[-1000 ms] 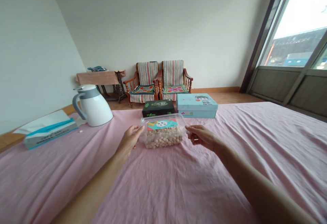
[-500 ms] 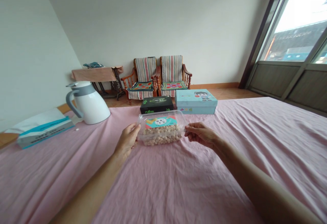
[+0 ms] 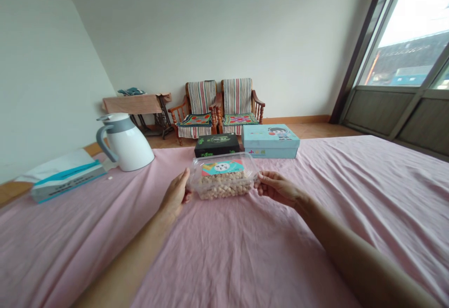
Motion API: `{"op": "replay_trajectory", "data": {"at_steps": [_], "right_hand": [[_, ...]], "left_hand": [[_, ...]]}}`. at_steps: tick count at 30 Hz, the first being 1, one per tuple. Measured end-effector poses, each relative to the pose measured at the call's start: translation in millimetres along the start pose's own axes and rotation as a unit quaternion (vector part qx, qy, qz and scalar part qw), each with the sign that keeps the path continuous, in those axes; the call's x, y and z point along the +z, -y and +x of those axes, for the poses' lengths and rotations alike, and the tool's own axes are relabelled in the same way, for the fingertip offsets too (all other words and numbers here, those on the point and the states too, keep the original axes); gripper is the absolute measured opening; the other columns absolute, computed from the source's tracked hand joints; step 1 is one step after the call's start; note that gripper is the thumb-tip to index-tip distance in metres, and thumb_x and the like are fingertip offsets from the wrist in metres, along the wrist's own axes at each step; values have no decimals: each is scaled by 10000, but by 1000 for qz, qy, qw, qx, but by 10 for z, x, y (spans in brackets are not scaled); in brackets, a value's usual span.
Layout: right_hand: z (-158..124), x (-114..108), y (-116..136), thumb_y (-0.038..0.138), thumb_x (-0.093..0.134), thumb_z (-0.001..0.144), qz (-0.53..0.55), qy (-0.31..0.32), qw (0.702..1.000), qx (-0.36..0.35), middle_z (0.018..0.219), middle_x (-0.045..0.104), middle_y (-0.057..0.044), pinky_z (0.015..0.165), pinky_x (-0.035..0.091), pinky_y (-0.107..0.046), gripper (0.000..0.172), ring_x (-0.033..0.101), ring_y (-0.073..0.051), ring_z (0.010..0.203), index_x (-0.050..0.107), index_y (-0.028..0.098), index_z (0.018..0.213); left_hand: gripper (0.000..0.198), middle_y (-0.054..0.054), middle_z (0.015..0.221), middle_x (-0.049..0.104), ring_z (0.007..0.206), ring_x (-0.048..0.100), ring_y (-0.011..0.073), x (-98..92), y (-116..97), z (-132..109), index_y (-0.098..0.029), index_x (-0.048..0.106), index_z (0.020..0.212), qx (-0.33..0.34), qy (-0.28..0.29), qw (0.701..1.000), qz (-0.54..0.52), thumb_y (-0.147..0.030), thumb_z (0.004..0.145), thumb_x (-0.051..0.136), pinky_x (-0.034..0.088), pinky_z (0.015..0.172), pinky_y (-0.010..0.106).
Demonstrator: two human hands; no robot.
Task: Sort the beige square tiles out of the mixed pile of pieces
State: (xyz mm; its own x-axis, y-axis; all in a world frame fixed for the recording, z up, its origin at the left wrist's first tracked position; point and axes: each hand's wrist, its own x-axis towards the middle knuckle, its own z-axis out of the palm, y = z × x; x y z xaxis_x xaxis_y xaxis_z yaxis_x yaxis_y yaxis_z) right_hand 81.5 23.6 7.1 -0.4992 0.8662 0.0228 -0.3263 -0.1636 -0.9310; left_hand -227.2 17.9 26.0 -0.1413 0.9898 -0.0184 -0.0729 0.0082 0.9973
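Observation:
A clear plastic box with a lid, a teal, pink and yellow label, and round tan nuts or beans inside sits in front of me. My left hand presses against its left end, and my right hand grips its right end with curled fingers. Both hands hold the box between them, low over the pink sheet. The box's underside is hidden, so I cannot tell if it touches the sheet.
Just beyond the box stand a black box and a pale blue box. At the left are a white jug and a tissue box. The pink sheet spreads below. Two wooden armchairs stand against the far wall.
The clear box has shifted slightly away from me between my hands. My left hand's fingers now point more upward along its end. The view has also shifted slightly.

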Motion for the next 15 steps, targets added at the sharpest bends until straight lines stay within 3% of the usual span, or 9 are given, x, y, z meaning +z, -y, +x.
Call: {"op": "replay_trajectory", "data": {"at_steps": [4,9,15], "right_hand": [[-34,-8,-1,379,732,743,-1,11,1000,3,789,665,-14,621,438,-208,239,566,-75,629,628,168,784],[-45,6,-15,323,691,767,-1,10,1000,6,778,658,-20,651,434,-231,164,566,-95,651,611,180,773],[-27,0,-40,289,658,742,-11,-13,1000,9,732,639,-26,640,429,-243,115,551,-113,643,607,186,755]], "left_hand": [[280,-62,512,465,328,361,60,-121,-48,43,-164,552,883,-37,66,996,-37,-419,771,525,249,321,172],[424,-48,535,506,350,413,76,-216,-71,54,-137,574,1095,-55,108,991,-56,-280,704,494,292,340,178],[569,-54,552,529,358,427,60,-246,-16,69,-139,536,1211,-55,133,987,-69,-205,646,514,285,345,161]]}}
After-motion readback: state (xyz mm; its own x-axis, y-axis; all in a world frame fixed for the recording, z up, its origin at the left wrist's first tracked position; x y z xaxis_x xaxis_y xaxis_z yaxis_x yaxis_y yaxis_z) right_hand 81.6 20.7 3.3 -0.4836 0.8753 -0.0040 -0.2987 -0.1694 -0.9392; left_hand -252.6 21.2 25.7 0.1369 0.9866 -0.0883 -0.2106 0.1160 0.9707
